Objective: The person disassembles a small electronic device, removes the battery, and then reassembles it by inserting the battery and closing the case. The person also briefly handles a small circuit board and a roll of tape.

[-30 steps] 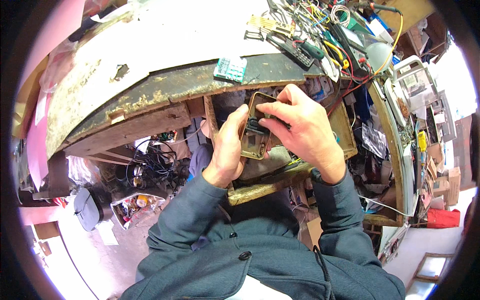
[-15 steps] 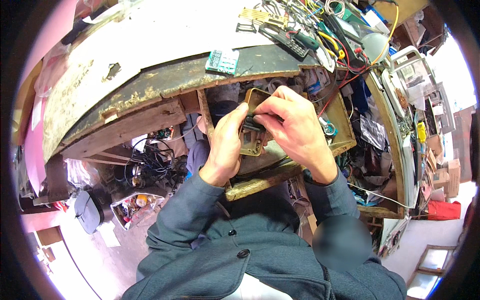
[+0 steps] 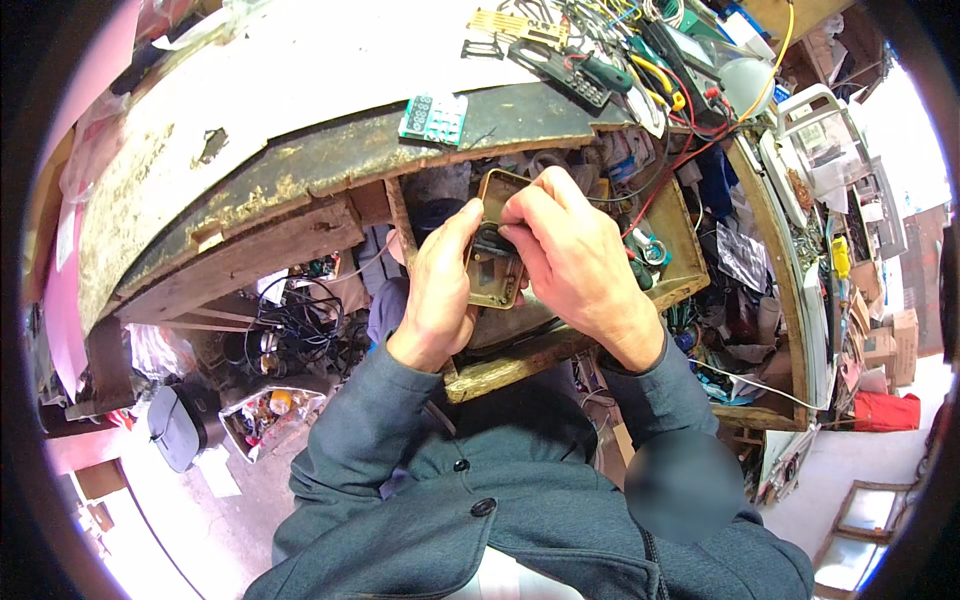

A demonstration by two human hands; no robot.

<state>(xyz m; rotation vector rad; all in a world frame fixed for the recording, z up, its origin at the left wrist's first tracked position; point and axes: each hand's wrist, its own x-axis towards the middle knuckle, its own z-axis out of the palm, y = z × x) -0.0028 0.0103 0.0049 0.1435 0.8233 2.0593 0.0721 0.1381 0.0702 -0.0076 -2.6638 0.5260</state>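
Observation:
My left hand [image 3: 438, 285] is wrapped round the left side of a shallow, yellowish rectangular device case [image 3: 496, 298], its open inside turned up toward me. From the right, my right hand [image 3: 582, 262] reaches over the case with thumb and forefinger pinched together inside it. At those fingertips lies a dark part [image 3: 488, 241], mostly hidden, whose kind I cannot make out. The case is held above an open wooden drawer [image 3: 515, 368]. On the bench edge beyond my hands lies a small teal circuit board [image 3: 434, 120] with a digit display and pale keys.
A pale worn sheet [image 3: 330, 60] covers much of the bench. At its far right sit a dark handset [image 3: 560, 72], a green-handled tool [image 3: 606, 74], a meter [image 3: 685, 60] and tangled wires. Black cables [image 3: 300, 315] hang below left, near an open box of scraps [image 3: 270, 415].
The whole view has shifted slightly. Both hands and the case have moved a little left, and the case is tilted a bit differently; my right fingers stay pinched inside it.

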